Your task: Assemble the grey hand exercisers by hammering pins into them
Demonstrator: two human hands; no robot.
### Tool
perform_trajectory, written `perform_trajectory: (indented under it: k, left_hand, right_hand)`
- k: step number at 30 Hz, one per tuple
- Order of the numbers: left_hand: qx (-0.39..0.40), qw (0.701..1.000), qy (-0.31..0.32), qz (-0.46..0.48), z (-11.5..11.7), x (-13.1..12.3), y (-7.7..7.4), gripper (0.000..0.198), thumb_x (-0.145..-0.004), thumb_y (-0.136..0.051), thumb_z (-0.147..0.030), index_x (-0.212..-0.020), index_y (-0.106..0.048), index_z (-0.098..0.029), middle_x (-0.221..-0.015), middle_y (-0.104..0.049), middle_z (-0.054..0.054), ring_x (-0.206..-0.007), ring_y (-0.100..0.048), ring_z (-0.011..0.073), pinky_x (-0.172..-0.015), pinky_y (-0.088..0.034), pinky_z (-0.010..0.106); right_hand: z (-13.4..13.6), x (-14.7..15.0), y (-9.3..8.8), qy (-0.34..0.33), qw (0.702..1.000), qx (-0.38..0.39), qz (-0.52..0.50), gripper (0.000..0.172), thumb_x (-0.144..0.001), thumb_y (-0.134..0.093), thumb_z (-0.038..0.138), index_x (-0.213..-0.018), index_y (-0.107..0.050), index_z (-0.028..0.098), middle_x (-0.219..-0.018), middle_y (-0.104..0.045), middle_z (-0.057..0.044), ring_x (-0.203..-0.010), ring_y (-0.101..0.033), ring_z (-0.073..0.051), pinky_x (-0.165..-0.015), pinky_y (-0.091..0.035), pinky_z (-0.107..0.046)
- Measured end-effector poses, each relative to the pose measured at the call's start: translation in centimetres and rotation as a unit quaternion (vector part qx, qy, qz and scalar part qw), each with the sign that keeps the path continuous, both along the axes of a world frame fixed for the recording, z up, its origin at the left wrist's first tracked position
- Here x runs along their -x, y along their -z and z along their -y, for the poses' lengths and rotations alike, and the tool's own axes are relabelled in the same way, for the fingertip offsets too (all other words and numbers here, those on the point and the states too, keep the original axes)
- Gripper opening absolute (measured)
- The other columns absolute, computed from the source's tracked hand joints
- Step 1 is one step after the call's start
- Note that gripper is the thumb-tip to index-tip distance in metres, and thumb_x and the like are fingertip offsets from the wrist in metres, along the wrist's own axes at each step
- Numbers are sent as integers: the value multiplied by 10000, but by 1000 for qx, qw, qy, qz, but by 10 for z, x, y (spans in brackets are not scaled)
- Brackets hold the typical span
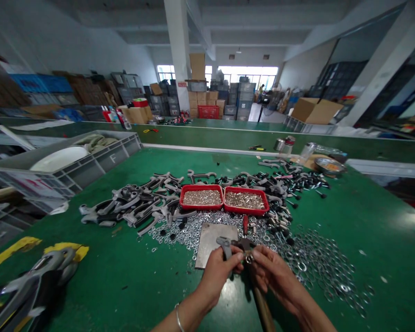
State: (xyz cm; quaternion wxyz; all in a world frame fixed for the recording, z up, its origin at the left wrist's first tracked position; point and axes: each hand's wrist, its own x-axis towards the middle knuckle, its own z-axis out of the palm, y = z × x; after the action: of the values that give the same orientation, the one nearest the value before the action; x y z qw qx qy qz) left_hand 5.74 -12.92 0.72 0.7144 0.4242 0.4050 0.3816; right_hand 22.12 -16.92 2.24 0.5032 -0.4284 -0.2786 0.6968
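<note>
My left hand (pixel 216 272) is closed around a grey metal clamp part (pixel 224 242) with a hooked top end. The fingertips of my right hand (pixel 275 272) pinch a small shiny metal ring (pixel 249 259) close to my left fingertips. Just behind my hands lies a hammer (pixel 262 304), its wooden handle running toward me beneath my right hand. A square steel plate (pixel 207 244) rests on the green table by my left hand. Beyond it, a red-handled screwdriver (pixel 245 225) points toward me, its tip partly hidden.
Two red trays (pixel 183 205) (pixel 264 210) hold small metal pins. Around them lie grey clamp handles (pixel 134 200), loose washers (pixel 321 258) and black-knobbed screws (pixel 290 184). A grey crate (pixel 100 166) stands left; finished-looking tools (pixel 38 286) lie front left. A metal bowl (pixel 328 167) sits right.
</note>
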Motion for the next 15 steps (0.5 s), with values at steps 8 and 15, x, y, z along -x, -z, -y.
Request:
perform_trajectory:
  k: [8,15]
  left_hand:
    - [-39,998,52,-7,2,8,-7,269,-782,-724,-379,-868,-681,-127,-724,-637,23,-714,-578,150,-710,-437,248]
    - [-227,929,112,-268,-12,41,3,182,-799,-656,-358,-820,-683,-179,-794,-670,61,-737,-581,202,-694,-421,288]
  right_hand:
    - [2,-1,4,10,992,94,-88,294,-754,-827,305,-877,-600,165,-627,-512,63,-461,-427,-15,-407,-363,-100]
    - [0,-12,10,18,988,-6,151,313,-795,-741,466,-888,-600,202,-622,-571,53,-441,-501,-81,-417,-419,-198]
